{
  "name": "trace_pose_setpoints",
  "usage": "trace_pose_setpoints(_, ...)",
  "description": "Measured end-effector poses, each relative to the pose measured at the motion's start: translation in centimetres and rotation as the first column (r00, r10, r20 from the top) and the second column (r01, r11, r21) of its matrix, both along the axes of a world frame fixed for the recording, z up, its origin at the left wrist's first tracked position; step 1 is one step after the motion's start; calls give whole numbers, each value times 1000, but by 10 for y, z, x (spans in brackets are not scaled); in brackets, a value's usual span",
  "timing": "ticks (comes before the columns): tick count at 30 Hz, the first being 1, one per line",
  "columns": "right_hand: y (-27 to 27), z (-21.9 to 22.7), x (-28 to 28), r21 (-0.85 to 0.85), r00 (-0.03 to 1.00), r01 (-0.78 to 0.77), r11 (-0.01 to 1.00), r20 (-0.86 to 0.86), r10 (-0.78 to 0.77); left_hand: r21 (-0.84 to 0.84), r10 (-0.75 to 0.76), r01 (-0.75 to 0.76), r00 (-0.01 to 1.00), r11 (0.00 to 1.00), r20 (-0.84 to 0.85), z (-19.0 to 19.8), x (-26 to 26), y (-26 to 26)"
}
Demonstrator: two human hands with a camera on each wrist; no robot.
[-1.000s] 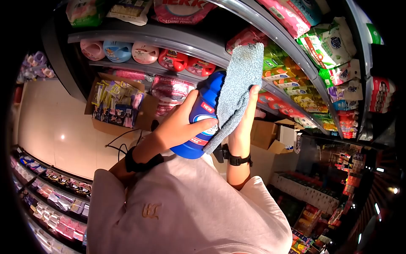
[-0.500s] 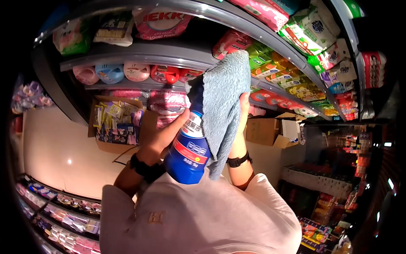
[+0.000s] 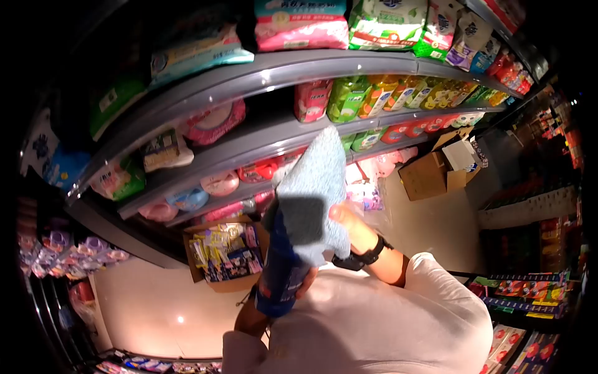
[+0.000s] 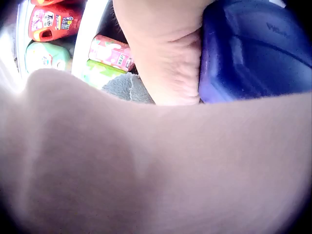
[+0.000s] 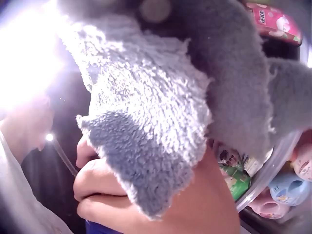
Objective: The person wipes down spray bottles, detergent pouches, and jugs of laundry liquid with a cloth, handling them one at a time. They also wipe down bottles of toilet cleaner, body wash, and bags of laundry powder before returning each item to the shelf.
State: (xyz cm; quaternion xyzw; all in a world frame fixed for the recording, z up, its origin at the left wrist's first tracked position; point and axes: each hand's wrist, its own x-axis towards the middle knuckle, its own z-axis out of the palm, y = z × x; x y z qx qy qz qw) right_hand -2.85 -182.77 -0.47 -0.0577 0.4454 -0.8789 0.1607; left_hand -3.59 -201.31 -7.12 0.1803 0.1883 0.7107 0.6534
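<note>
In the head view a dark blue bottle point(image 3: 279, 274) stands tilted in front of the chest, its upper part covered by a light blue-grey cloth point(image 3: 317, 181). My left hand point(image 3: 306, 284) grips the bottle near its base, with fingertips showing round its side. Against the cloth, my right hand point(image 3: 352, 227) holds it with the thumb on the near face, the other fingers hidden beneath. The left wrist view has the smooth blue bottle point(image 4: 253, 53) beside the heel of the hand. Cloth folds point(image 5: 146, 92) fill much of the right wrist view.
Shelves with a grey edge point(image 3: 268, 78) curve across ahead, bearing detergent bottles point(image 3: 346, 98) and bagged products point(image 3: 302, 25). An open carton of small packets point(image 3: 225, 252) stands on the floor to the left. Another cardboard box point(image 3: 430, 171) sits to the right.
The head view has swung, so shelves and boxes appear shifted. The bottle and cloth now sit lower in view. My left hand has gone from the bottle's side to near its base.
</note>
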Motion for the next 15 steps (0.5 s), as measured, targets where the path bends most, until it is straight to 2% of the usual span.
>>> trace_pose_setpoints(1, 0, 7, 2, 17, 999, 36, 999, -17, -35, -172, 326, -287, 902, 942, 282, -2, 29, -13)
trace_pose_setpoints(2, -1, 11, 6, 29, 997, 70, 997, -27, -69, 108, 184, -211, 958, 971, 220, -30, 19, -9)
trace_pose_setpoints(3, -2, 14, 8, 36, 994, 102, 994, -36, -101, 369, 53, -95, 991, 924, 122, -57, 7, -6)
trace_pose_setpoints(4, -1, 6, 2, 30, 983, 185, 982, -9, -185, 45, 297, -321, 913, 946, 281, -29, 27, -14)
trace_pose_setpoints(5, -1, 13, 2, 25, 976, 219, 975, 9, -219, -303, 563, -479, 756, 824, 335, 1, 46, -18)
trace_pose_setpoints(6, 2, 3, -2, 9, 972, 234, 972, 22, -235, -83, 532, -525, 837, 847, 130, 6, 36, -10)
trace_pose_setpoints(7, 5, -13, -9, -8, 968, 248, 969, 31, -248, 27, 434, -436, 900, 900, 41, -3, 23, -10)
trace_pose_setpoints(9, 7, -27, -13, -22, 948, 301, 953, 117, -296, 3, 461, -461, 887, 887, -1, -3, 25, -7)
trace_pose_setpoints(10, 6, -20, -15, -33, 936, 324, 945, 154, -315, -271, 559, -521, 824, 809, 86, 47, 34, 1)
trace_pose_setpoints(11, 6, -13, -15, -43, 923, 346, 937, 195, -332, -287, 520, -479, 850, 830, 87, 46, 27, -1)
trace_pose_setpoints(13, 13, -24, -24, -96, 933, 332, 938, 178, -312, -495, 531, -475, 847, 727, -32, 55, 21, 1)
trace_pose_setpoints(14, 18, -27, -30, -57, 944, 308, 950, 140, -298, -511, 508, -585, 808, 630, -298, 44, 17, 0)
trace_pose_setpoints(15, 22, -28, -34, -13, 953, 286, 958, 105, -283, -287, 341, -730, 580, 620, -740, -43, 11, -25)
